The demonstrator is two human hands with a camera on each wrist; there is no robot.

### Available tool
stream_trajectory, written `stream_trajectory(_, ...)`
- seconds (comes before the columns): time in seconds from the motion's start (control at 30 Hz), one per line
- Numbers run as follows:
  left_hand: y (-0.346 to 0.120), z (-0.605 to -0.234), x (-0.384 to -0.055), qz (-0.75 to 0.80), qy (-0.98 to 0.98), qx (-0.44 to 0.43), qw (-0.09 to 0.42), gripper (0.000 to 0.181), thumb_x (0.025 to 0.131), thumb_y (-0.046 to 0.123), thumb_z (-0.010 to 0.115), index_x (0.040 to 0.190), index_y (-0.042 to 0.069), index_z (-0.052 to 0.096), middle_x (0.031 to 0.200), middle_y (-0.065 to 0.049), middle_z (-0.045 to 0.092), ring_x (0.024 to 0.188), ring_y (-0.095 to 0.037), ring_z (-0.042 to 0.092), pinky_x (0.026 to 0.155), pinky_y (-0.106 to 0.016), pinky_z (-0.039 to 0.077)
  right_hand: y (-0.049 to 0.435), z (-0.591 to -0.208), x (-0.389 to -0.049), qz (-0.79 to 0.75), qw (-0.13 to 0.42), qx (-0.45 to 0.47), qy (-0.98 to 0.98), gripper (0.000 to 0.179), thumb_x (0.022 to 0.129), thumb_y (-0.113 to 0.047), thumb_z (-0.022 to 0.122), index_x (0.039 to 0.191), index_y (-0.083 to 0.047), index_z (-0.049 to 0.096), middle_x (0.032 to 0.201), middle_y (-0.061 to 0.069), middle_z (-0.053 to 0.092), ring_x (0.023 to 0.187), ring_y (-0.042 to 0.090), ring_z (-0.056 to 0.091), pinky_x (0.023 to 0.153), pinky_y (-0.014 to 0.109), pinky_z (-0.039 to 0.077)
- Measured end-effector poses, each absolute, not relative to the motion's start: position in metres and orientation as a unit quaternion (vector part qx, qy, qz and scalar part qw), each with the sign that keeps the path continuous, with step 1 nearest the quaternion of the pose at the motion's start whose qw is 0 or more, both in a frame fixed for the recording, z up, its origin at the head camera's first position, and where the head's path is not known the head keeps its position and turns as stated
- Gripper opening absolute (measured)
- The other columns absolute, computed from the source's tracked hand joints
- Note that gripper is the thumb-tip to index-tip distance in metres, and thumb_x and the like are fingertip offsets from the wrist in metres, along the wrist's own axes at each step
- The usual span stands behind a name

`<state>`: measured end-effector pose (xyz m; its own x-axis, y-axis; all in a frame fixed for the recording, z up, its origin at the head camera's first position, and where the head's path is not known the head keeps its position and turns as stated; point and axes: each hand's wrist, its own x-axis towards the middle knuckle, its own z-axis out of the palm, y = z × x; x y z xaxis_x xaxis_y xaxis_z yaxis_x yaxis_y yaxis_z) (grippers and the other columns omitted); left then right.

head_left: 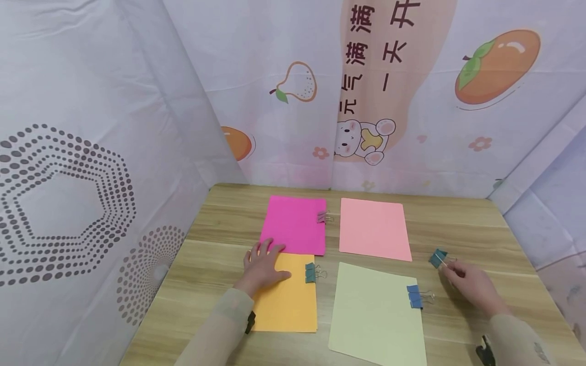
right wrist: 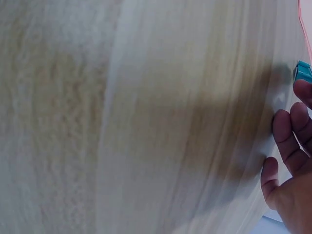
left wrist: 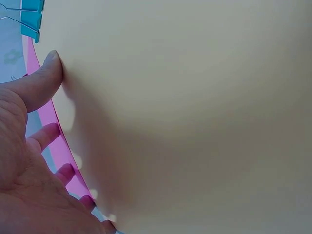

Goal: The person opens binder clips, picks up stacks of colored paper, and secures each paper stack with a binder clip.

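Note:
My left hand [head_left: 262, 268] rests with spread fingers on the upper left of the orange paper [head_left: 293, 305], its fingertips reaching the lower edge of the magenta paper [head_left: 295, 223]. On the orange paper's right edge is a teal binder clip [head_left: 311, 273]. Off to the right, my right hand [head_left: 471, 285] pinches a loose teal binder clip [head_left: 438, 257] by its wire handles, just over the table. Only part of that clip [right wrist: 303, 71] shows in the right wrist view, beyond the fingertips. Nearest to it lies the pink paper [head_left: 374, 229], with no clip visible on it.
A pale green paper [head_left: 377, 315] lies at the front, with a blue binder clip [head_left: 414, 297] on its right edge. A purplish clip [head_left: 321, 217] is on the magenta paper. Printed curtains [head_left: 274, 127] hang behind and beside the wooden table [head_left: 210, 290].

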<state>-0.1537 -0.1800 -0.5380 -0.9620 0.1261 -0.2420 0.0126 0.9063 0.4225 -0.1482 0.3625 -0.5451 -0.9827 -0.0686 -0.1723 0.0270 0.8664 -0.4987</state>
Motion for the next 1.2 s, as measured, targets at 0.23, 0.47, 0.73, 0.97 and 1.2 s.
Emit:
stream_trajectory(0.23, -0.181, -0.537, -0.154, 0.218, 0.966, 0.035, 0.133, 0.079, 0.085, 0.048, 0.079, 0.153, 0.026, 0.046, 0.167, -0.012, 0.021, 0.151, -0.049, 0.012, 0.116, -0.071, 0.009, 0.36, -0.546, -0.147, -0.25, 0.081, -0.017, 0.965, 0.036, 0.105, -0.037, 0.055, 0.1, -0.005, 0.07, 0.088, 0.007, 0.064, 0.078, 0.021, 0.052, 0.067, 0.036, 0.044)
stream_trajectory(0.47, -0.18, -0.537, -0.154, 0.22, 0.966, 0.036, 0.135, 0.079, 0.085, 0.047, 0.08, 0.153, 0.026, 0.046, 0.167, -0.012, 0.021, 0.15, -0.049, 0.013, 0.116, -0.071, 0.008, 0.358, -0.547, -0.145, -0.246, 0.085, -0.014, 0.965, 0.038, 0.105, -0.039, 0.055, 0.103, -0.004, 0.071, 0.09, 0.008, 0.066, 0.077, 0.021, 0.053, 0.066, 0.036, 0.044)
stream_trajectory(0.73, -0.18, -0.537, -0.153, 0.224, 0.964, 0.035, 0.136, 0.078, 0.085, 0.046, 0.08, 0.153, 0.026, 0.046, 0.167, -0.012, 0.02, 0.151, -0.049, 0.011, 0.116, -0.072, 0.007, 0.36, -0.554, -0.144, -0.241, 0.061, -0.02, 0.968, 0.035, 0.104, -0.036, 0.059, 0.103, -0.003, 0.07, 0.091, 0.008, 0.069, 0.077, 0.019, 0.055, 0.067, 0.037, 0.047)
stream_trajectory(0.97, -0.181, -0.537, -0.153, 0.223, 0.965, 0.036, 0.134, 0.079, 0.085, 0.047, 0.08, 0.153, 0.026, 0.046, 0.167, -0.012, 0.02, 0.151, -0.049, 0.012, 0.116, -0.072, 0.007, 0.36, -0.554, -0.141, -0.248, 0.059, -0.026, 0.967, 0.033, 0.102, -0.038, 0.063, 0.104, -0.005, 0.069, 0.093, 0.007, 0.068, 0.081, 0.019, 0.057, 0.068, 0.037, 0.048)
stream_trajectory(1.2, -0.182, -0.539, -0.154, 0.223, 0.965, 0.037, 0.133, 0.079, 0.085, 0.048, 0.08, 0.153, 0.026, 0.046, 0.167, -0.012, 0.02, 0.151, -0.048, 0.012, 0.116, -0.072, 0.008, 0.359, -0.553, -0.137, -0.26, 0.064, -0.015, 0.963, 0.041, 0.1, -0.04, 0.064, 0.111, -0.001, 0.064, 0.093, 0.007, 0.065, 0.081, 0.02, 0.055, 0.067, 0.033, 0.046)
